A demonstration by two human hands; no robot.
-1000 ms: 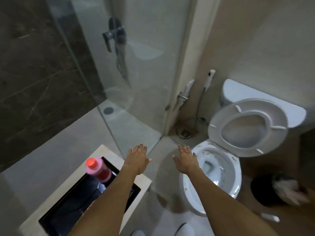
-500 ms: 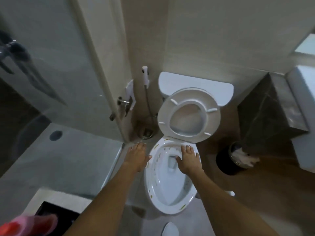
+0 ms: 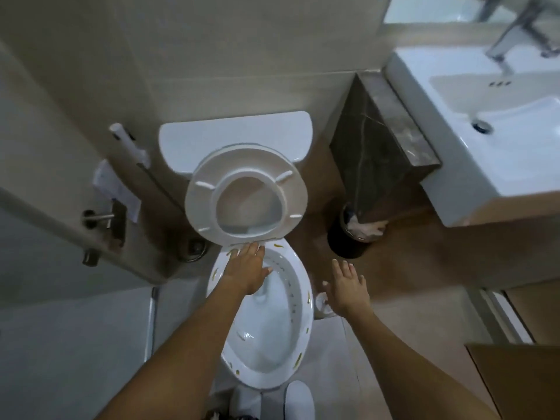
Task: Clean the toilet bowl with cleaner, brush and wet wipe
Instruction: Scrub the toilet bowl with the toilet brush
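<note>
Left hand [image 3: 246,269] flat above toilet bowl [image 3: 298,316]; black bin [image 3: 344,247] beside.

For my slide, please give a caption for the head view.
Both hands open above the stained toilet bowl, seat raised.

Glossy white toilet bowl [image 3: 298,301], dark veined stone counter [image 3: 368,140], shiny metal tap [image 3: 515,34]

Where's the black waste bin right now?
In the head view the black waste bin stands on the floor right of the toilet bowl, against the dark marble column beside the sink.
</note>
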